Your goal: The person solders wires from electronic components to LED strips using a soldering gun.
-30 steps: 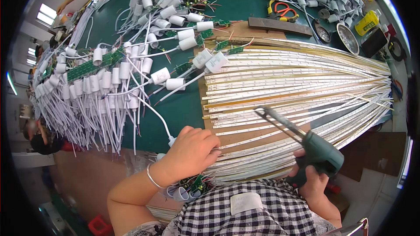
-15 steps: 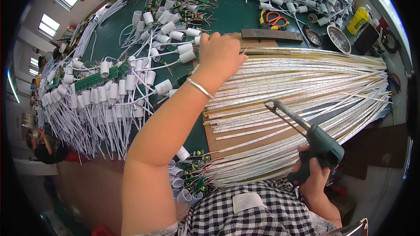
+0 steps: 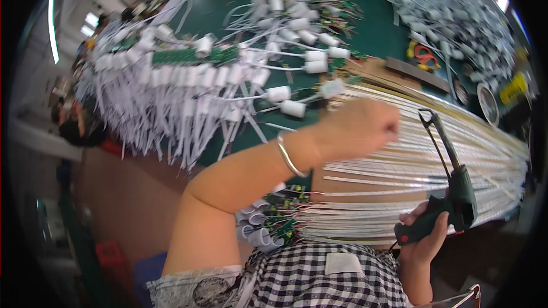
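Note:
My right hand point(image 3: 425, 231) is wrapped round the handle of a dark green soldering gun point(image 3: 461, 197). Its metal barrel and thin feed tube point up and away, the tip above the strips. Beneath lies a wide fan of narrow white LED strips point(image 3: 394, 179) on brown board. Over their left part my left hand point(image 3: 362, 128) hovers, smeared by motion, fingers curled in; whether anything small is in them is hidden. Small green circuit boards point(image 3: 288, 217) with red wires and white lamp caps point(image 3: 260, 236) lie at the strips' near left ends.
Left of the strips, white lamp caps with cables point(image 3: 188, 77) and a long green circuit board point(image 3: 194, 56) cover the table. A dark flat bar point(image 3: 416, 74), red-handled pliers point(image 3: 423, 56), a metal bowl point(image 3: 488, 104) and a yellow bottle point(image 3: 514, 88) stand farther back. More caps point(image 3: 456, 20) are heaped far right.
My left hand has come nearer and to the right relative to the strips, away from their far left ends. The view has turned. My right hand still holds the soldering gun.

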